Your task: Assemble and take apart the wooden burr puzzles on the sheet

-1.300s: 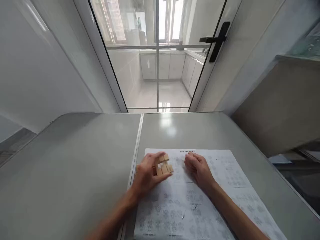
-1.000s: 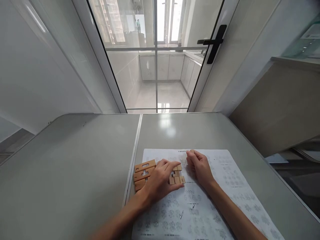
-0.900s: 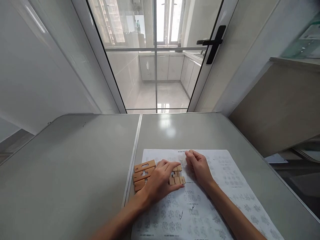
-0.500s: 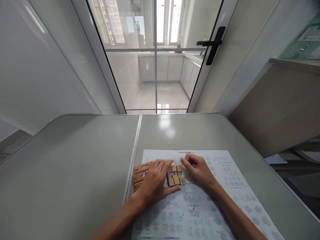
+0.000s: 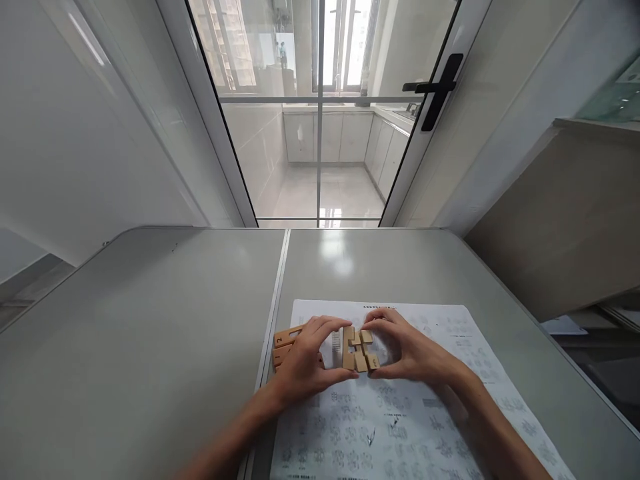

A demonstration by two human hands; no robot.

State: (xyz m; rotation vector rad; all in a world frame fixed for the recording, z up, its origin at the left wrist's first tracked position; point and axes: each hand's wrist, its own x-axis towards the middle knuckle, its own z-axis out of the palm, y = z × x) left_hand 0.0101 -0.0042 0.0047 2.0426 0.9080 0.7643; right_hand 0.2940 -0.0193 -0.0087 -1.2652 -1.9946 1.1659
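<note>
A small cluster of light wooden blocks (image 5: 361,362) lies on a printed white sheet (image 5: 350,407). My left hand (image 5: 314,357) holds its left side, thumb at the near edge and fingers at the far edge. My right hand (image 5: 407,345) grips the right side in the same way, thumb near and fingertips far. The blocks sit slightly uneven, with gaps in the middle. Darker wooden pieces (image 5: 283,337), one marked 2, lie left of and partly behind my left hand.
The grey table (image 5: 150,347) has a metal seam (image 5: 274,303) running away from me, left of the sheet. Beyond the far edge stands a glass door with a black handle (image 5: 442,90). A brown panel (image 5: 565,220) is on the right.
My right hand has come down onto the right side of the blocks, its thumb now at their near edge. The blocks have shifted apart slightly, and the view has turned a little left.
</note>
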